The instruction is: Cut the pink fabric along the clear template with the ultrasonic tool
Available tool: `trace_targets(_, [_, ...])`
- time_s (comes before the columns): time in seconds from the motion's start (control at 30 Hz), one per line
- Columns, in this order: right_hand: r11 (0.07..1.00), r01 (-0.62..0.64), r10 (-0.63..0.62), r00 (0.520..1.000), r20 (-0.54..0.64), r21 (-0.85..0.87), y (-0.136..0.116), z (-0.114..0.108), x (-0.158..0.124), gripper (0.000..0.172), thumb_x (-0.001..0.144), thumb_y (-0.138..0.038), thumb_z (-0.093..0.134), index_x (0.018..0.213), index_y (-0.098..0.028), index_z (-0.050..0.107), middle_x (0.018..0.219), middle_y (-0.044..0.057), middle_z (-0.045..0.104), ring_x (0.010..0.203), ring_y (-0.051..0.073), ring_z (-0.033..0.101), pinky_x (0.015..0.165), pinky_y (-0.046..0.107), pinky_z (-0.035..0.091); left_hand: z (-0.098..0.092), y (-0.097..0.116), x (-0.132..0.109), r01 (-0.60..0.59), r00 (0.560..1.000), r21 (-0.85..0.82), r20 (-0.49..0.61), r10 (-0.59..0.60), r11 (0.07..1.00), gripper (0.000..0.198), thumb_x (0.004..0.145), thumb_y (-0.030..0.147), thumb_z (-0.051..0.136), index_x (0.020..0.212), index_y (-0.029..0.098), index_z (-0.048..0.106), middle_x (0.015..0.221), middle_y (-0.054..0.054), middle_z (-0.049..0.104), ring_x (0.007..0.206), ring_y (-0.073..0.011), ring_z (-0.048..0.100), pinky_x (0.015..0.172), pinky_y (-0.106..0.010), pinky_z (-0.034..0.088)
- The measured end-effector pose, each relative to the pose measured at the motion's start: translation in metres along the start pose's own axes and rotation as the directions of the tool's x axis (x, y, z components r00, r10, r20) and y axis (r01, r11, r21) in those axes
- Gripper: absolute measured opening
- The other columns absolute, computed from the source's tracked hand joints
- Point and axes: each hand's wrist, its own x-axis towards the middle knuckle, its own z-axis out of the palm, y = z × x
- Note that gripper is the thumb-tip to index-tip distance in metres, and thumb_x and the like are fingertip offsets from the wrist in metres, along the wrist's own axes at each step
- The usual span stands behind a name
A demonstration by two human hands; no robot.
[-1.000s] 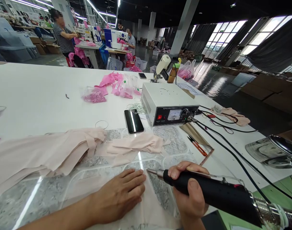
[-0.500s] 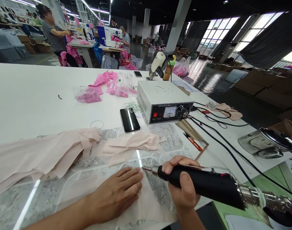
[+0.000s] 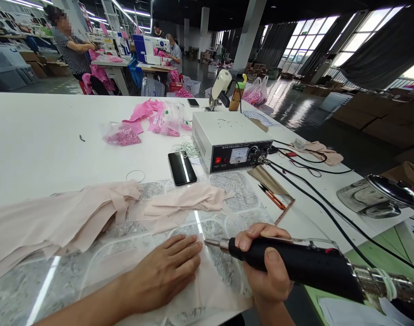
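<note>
My left hand [image 3: 168, 271] lies flat, fingers stretched out, on a thin pale pink fabric piece [image 3: 211, 290] spread over the grey stone-patterned sheet [image 3: 121, 265]. In my right hand [image 3: 266, 260] is a black handheld ultrasonic cutter [image 3: 305, 262], fingers wrapped round its body. Its metal tip points left, close to my left fingertips at the fabric's edge; whether it touches the cloth I cannot tell. Beyond my hands lie a crumpled fabric strip [image 3: 186, 201] and, to the left, a stack of pale pink cut pieces [image 3: 67, 217].
A control box [image 3: 234, 140] with a lit red switch stands behind, its cables [image 3: 315, 206] running right. Around it are a black phone [image 3: 182, 168], orange thread snips [image 3: 273, 197], a steel pot [image 3: 379, 197] and pink bags [image 3: 125, 134]. Co-workers sit at sewing machines [image 3: 152, 49] farther back.
The cutter in my right hand has shifted slightly right and down, its tip a little farther from my left fingertips. My left hand stays almost where it was. The view has tilted slightly.
</note>
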Motion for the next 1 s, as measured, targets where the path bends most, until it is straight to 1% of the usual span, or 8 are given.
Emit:
trace_targets(0.2, [1.000, -0.001, 0.001, 1.000, 0.024, -0.010, -0.001, 0.002, 0.000, 0.010, 0.085, -0.032, 0.057, 0.089, -0.023, 0.055, 0.079, -0.001, 0.056, 0.055, 0.012, 0.058, 0.053, 0.031, 0.053, 0.000, 0.000, 0.000, 0.002, 1.000, -0.003, -0.003, -0.002, 1.000, 0.022, 0.103, 0.018, 0.036, 0.109, 0.013, 0.056, 0.127, -0.015, 0.063, 0.123, -0.0274, 0.057, 0.101, -0.041, 0.049])
trace_targets(0.37, [0.998, 0.039, -0.037, 0.997, 0.066, -0.039, 0.000, 0.000, 0.001, 0.006, 0.086, -0.028, 0.055, 0.089, -0.022, 0.054, 0.080, -0.001, 0.058, 0.056, 0.012, 0.059, 0.054, 0.032, 0.054, 0.000, 0.000, 0.001, 0.010, 0.999, -0.010, -0.033, -0.010, 1.000, 0.023, 0.104, 0.019, 0.036, 0.110, 0.013, 0.057, 0.126, -0.014, 0.064, 0.123, -0.0263, 0.058, 0.102, -0.040, 0.049])
trace_targets(0.43, [0.999, 0.029, -0.026, 0.998, 0.056, -0.039, 0.000, -0.001, 0.002, 0.007, 0.086, -0.028, 0.056, 0.088, -0.022, 0.054, 0.080, -0.001, 0.058, 0.056, 0.012, 0.059, 0.055, 0.031, 0.053, 0.000, 0.000, 0.001, 0.013, 1.000, -0.008, -0.022, -0.013, 1.000, 0.025, 0.105, 0.021, 0.035, 0.114, 0.012, 0.056, 0.127, -0.014, 0.064, 0.124, -0.0263, 0.057, 0.102, -0.040, 0.049])
trace_targets(0.53, [1.000, 0.003, -0.003, 1.000, 0.030, -0.004, -0.002, -0.003, 0.001, 0.008, 0.085, -0.029, 0.056, 0.089, -0.022, 0.056, 0.080, -0.001, 0.057, 0.057, 0.012, 0.059, 0.055, 0.031, 0.053, 0.002, -0.001, -0.001, 0.015, 1.000, 0.005, -0.014, -0.015, 1.000, 0.030, 0.106, 0.023, 0.032, 0.125, 0.010, 0.052, 0.128, -0.013, 0.063, 0.126, -0.0250, 0.055, 0.103, -0.039, 0.048])
trace_targets(0.67, [0.999, 0.012, -0.011, 1.000, -0.011, 0.053, -0.008, -0.007, 0.001, 0.010, 0.084, -0.029, 0.057, 0.091, -0.022, 0.058, 0.080, -0.001, 0.057, 0.057, 0.011, 0.060, 0.054, 0.029, 0.054, 0.003, -0.002, -0.003, -0.011, 1.000, 0.041, -0.007, 0.011, 0.999, 0.035, 0.107, 0.025, 0.032, 0.134, 0.010, 0.048, 0.131, -0.012, 0.062, 0.127, -0.0247, 0.054, 0.104, -0.040, 0.048])
trace_targets(0.77, [0.997, 0.002, -0.001, 1.000, -0.018, 0.071, -0.010, -0.009, 0.000, 0.011, 0.084, -0.029, 0.058, 0.091, -0.022, 0.059, 0.080, -0.001, 0.058, 0.057, 0.011, 0.060, 0.055, 0.028, 0.053, 0.003, -0.003, -0.003, -0.026, 1.000, 0.056, 0.018, 0.025, 0.998, 0.035, 0.106, 0.027, 0.035, 0.133, 0.012, 0.052, 0.131, -0.012, 0.061, 0.127, -0.0262, 0.054, 0.103, -0.042, 0.048])
trace_targets(0.9, [0.996, -0.020, 0.020, 1.000, 0.001, 0.086, -0.010, -0.011, -0.002, 0.012, 0.085, -0.030, 0.057, 0.094, -0.022, 0.058, 0.082, -0.001, 0.058, 0.059, 0.011, 0.061, 0.056, 0.028, 0.053, 0.001, -0.003, -0.002, -0.039, 0.998, 0.065, 0.052, 0.035, 0.997, 0.034, 0.105, 0.028, 0.036, 0.130, 0.013, 0.056, 0.132, -0.012, 0.061, 0.125, -0.0293, 0.055, 0.100, -0.046, 0.051])
trace_targets(1.0, [0.995, -0.022, 0.021, 1.000, 0.008, 0.096, -0.009, -0.012, -0.004, 0.013, 0.085, -0.030, 0.057, 0.095, -0.022, 0.058, 0.083, -0.001, 0.059, 0.059, 0.011, 0.060, 0.056, 0.028, 0.054, 0.001, -0.003, -0.002, -0.035, 0.997, 0.058, 0.072, 0.031, 0.998, 0.035, 0.105, 0.028, 0.036, 0.130, 0.013, 0.056, 0.133, -0.012, 0.060, 0.127, -0.0291, 0.053, 0.100, -0.045, 0.050])
